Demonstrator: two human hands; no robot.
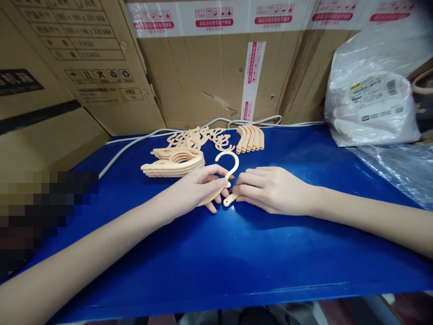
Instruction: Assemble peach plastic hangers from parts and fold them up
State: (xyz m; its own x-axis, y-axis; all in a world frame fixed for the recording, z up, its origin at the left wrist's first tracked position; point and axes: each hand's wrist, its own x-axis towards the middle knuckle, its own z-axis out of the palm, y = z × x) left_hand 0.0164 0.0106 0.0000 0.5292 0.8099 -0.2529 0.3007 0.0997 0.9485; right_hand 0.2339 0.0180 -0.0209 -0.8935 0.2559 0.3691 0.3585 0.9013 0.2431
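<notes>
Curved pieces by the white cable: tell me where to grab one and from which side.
Probably best: take the rightmost of the curved pieces by its near end, coming from the right with the right hand. They lie packed side by side, so only an outer piece offers a free flank, and the near ends point toward the person.

Centre of frame: left hand (198,190) grips a peach plastic hanger hook (230,162); right hand (272,189) fingertips touch its lower end, over the blue table (237,257).
</notes>
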